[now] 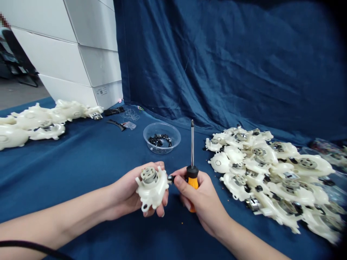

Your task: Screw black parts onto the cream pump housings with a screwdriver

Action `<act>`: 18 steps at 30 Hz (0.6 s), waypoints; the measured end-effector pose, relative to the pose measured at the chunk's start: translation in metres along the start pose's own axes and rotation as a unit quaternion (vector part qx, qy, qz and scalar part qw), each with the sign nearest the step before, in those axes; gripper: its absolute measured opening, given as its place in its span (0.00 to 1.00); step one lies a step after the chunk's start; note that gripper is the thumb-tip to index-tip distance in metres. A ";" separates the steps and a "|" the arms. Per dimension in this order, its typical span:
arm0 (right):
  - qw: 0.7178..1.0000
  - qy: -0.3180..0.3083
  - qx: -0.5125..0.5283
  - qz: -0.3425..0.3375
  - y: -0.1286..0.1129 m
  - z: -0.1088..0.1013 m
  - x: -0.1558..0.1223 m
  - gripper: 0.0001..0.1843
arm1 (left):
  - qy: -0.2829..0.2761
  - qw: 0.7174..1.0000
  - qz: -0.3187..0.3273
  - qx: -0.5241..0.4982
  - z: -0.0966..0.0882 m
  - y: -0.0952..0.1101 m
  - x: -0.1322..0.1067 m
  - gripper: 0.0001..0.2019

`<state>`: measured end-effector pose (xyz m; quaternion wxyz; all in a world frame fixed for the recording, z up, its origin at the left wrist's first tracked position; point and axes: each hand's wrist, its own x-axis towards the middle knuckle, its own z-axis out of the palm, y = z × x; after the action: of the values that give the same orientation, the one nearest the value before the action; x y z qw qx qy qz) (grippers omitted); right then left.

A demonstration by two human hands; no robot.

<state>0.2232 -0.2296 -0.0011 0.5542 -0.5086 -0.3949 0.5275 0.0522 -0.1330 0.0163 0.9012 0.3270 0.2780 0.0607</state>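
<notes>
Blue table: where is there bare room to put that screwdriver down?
The widest bare cloth lies between the left pile of white housings, the clear bowl and the left hand, which grips a housing. A narrower strip runs between the bowl and the right pile, behind the screwdriver. Right of the right hand it is crowded with housings.

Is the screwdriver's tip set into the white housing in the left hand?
No, the screwdriver stands shaft-up in the right hand, beside the housing.

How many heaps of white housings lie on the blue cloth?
2. The left heap lies far left by the white boxes; the right heap lies beside the right hand. More may be hidden.
</notes>
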 end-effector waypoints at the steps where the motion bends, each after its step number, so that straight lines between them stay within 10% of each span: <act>1: 1.000 -0.009 0.020 0.022 -0.001 0.000 -0.001 0.22 | -0.002 1.000 -0.018 -0.012 -0.002 0.000 0.001 0.17; 9: 0.986 -0.053 0.110 0.111 -0.003 -0.001 -0.005 0.22 | 0.000 0.990 -0.124 -0.063 -0.012 0.002 0.003 0.18; 18: 1.000 0.005 -0.011 -0.003 -0.003 0.000 -0.001 0.18 | 0.023 0.997 -0.047 -0.064 0.004 0.005 -0.001 0.15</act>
<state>0.2241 -0.2301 0.0018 0.5526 -0.5160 -0.3990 0.5188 0.0539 -0.1313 0.0226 0.9152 0.2540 0.3097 0.0437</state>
